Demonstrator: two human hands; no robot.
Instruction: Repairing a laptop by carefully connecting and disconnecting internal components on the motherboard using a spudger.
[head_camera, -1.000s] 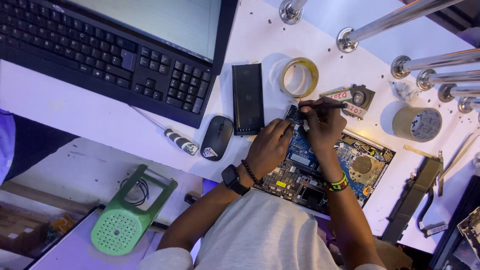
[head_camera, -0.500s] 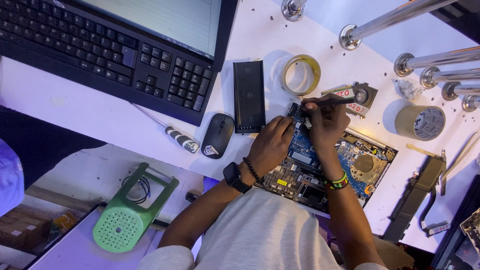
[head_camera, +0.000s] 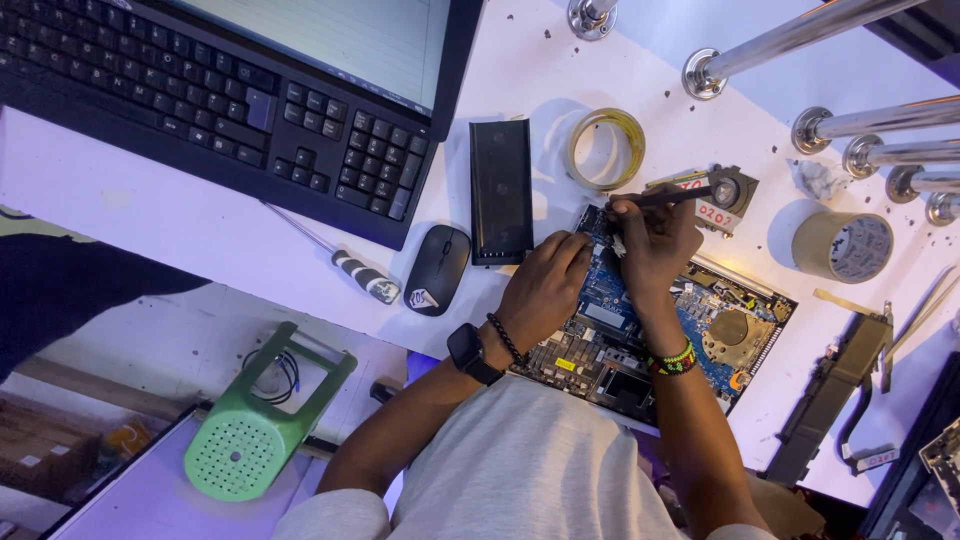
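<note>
Blue circuit board laid on white worktop, directly under both hands. Right hand grip pinched around dark tool, tip over board's upper edge. Left hand pressed flat on board, fingers together, nothing held.

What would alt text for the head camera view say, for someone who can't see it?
A person's left hand steadies a blue circuit board on a white table while the right hand works on it with a thin dark tool. A keyboard, mouse and tape rolls lie nearby.
</note>
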